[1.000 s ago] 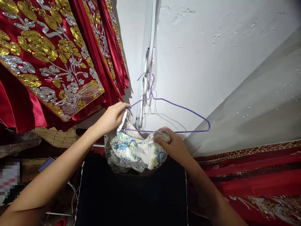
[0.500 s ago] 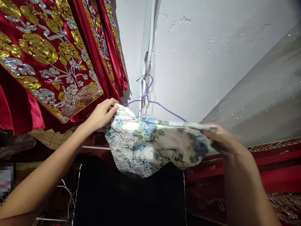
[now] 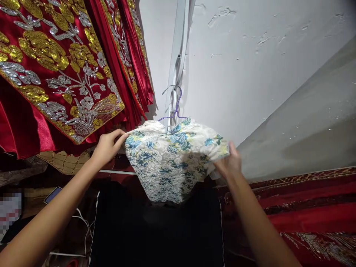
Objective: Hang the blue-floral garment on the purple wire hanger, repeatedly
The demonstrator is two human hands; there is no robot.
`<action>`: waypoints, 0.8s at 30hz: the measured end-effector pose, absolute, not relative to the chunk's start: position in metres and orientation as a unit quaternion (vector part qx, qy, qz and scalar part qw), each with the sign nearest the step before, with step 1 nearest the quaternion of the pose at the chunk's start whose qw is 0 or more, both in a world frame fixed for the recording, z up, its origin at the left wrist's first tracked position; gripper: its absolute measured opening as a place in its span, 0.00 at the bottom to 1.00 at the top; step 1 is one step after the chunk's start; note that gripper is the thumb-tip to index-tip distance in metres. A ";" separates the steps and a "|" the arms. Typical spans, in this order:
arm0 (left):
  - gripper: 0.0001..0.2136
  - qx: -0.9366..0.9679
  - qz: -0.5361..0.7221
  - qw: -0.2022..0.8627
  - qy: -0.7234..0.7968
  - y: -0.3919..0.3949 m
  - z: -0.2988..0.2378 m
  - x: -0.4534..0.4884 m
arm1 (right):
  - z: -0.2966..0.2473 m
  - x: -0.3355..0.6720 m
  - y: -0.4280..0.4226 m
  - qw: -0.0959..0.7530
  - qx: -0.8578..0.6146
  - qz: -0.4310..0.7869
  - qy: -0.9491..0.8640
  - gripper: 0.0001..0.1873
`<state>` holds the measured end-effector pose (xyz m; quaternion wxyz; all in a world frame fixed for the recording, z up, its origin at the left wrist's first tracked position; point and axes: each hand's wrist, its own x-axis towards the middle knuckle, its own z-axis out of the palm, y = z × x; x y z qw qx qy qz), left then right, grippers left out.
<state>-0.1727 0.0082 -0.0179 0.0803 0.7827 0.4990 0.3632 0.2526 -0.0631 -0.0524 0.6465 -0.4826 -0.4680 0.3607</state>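
Observation:
A small white garment with blue and green flowers (image 3: pixel 172 159) hangs over a purple wire hanger (image 3: pixel 175 107), whose hook is caught on a fitting on the white wall. My left hand (image 3: pixel 108 146) pinches the garment's left shoulder. At the right shoulder, my right hand (image 3: pixel 229 165) grips the cloth's edge, fingers closed. Only the hanger's hook and neck show above the collar.
Red garments with gold and silver embroidery (image 3: pixel 63 70) hang close at the left. More red embroidered cloth (image 3: pixel 306 200) lies at the lower right. A black fabric (image 3: pixel 155 233) lies below the garment. A phone (image 3: pixel 52 194) and white cables (image 3: pixel 83 226) lie at the lower left.
The floral garment went from bunched under the hanger's bar to spread over the hanger's shoulders. My right hand swung out right with the cloth, then came back in to the right shoulder.

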 end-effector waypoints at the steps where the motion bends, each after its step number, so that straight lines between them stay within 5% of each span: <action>1: 0.15 0.768 0.368 0.062 0.520 0.007 -0.022 -0.178 | -0.048 0.257 -0.067 0.640 -0.488 0.373 -0.462 0.33; 6: 0.15 0.720 0.425 -0.011 0.549 -0.004 -0.040 -0.180 | -0.016 0.251 -0.088 0.551 -0.567 0.382 -0.478 0.20; 10: 0.12 0.743 0.449 -0.003 0.497 -0.016 -0.042 -0.160 | 0.001 0.230 -0.091 0.639 -0.539 0.352 -0.420 0.18; 17: 0.13 0.702 0.530 0.177 0.443 -0.037 0.005 -0.133 | 0.021 0.216 -0.128 0.725 -0.518 0.260 -0.372 0.15; 20: 0.17 0.680 0.524 0.372 0.352 -0.054 0.025 -0.111 | 0.018 0.189 -0.168 0.640 -0.563 0.182 -0.490 0.12; 24: 0.19 0.629 0.457 0.544 0.317 -0.074 0.025 -0.082 | 0.004 0.147 -0.202 0.379 -0.486 0.238 -0.751 0.06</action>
